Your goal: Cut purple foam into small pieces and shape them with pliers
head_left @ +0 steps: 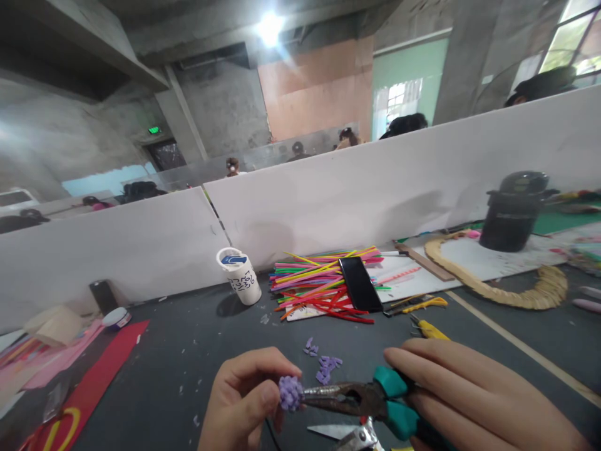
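Between the thumb and fingers of my left hand (246, 398) is a small purple cluster of short pieces (290, 394), low in the middle of the head view. My right hand (474, 391) is wrapped round the green handles of long-nose pliers (361, 398). The jaw tips touch the cluster's right side; whether they grip a piece cannot be made out. Loose purple pieces (328, 368) lie on the dark table just beyond. Below the pliers, a pair of scissors (359, 437) is partly cut off by the frame.
Behind my hands lie colourful pipe cleaners (310, 282) with a black phone (360, 284) on them. A white cup (240, 277) stands left of these. Yellow-handled tools (429, 329) lie to the right. A white partition (328, 200) runs along the back; people sit beyond it.
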Tool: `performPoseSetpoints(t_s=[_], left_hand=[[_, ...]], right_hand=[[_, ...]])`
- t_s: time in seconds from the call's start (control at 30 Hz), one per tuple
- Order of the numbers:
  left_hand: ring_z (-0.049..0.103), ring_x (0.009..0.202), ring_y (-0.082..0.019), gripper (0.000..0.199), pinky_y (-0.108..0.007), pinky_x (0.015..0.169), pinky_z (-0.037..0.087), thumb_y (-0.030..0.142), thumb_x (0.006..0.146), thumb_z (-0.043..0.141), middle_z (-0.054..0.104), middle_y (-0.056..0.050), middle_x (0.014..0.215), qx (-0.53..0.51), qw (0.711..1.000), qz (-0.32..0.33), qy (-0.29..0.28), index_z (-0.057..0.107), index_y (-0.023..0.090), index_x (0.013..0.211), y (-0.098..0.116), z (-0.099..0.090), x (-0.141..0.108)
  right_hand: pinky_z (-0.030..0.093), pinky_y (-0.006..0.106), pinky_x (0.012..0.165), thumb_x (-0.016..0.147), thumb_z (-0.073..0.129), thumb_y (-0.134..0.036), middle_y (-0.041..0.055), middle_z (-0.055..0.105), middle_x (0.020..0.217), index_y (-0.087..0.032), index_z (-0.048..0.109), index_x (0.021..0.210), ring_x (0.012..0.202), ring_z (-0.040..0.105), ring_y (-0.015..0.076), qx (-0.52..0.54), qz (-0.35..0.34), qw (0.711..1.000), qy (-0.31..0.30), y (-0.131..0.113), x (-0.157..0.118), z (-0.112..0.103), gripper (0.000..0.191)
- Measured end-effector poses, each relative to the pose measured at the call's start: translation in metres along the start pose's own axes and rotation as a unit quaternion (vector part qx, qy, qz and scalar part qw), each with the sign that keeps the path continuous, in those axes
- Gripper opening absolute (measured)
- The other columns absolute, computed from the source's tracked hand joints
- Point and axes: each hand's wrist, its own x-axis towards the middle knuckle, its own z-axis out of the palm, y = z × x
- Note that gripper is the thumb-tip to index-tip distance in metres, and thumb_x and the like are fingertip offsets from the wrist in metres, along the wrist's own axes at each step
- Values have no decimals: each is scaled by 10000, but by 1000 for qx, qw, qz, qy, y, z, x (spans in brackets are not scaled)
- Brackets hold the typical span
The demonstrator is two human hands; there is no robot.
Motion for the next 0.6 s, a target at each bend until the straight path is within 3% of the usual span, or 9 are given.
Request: performPoseSetpoints(t_s=[0.37, 0.6], left_hand=[[433, 453, -99, 283, -228, 421, 322, 454, 589, 730, 544, -26, 568, 51, 996, 19, -64, 758, 181, 658, -2, -8, 2], [445, 483, -115, 298, -225, 432, 306, 466, 582, 729, 558, -38, 559, 68, 996, 19, -63, 760, 176, 641, 0, -6, 1]], right_hand=[[493, 313, 725, 750, 466, -114, 52, 665, 884, -192, 572, 761, 843, 609, 209, 4, -4, 1000, -13, 2, 8, -7, 132], [478, 358, 746, 782, 463, -143, 46, 667, 918, -194, 589, 797, 865, 606, 227, -9, -13, 1000, -25, 1, 2, -6, 136]])
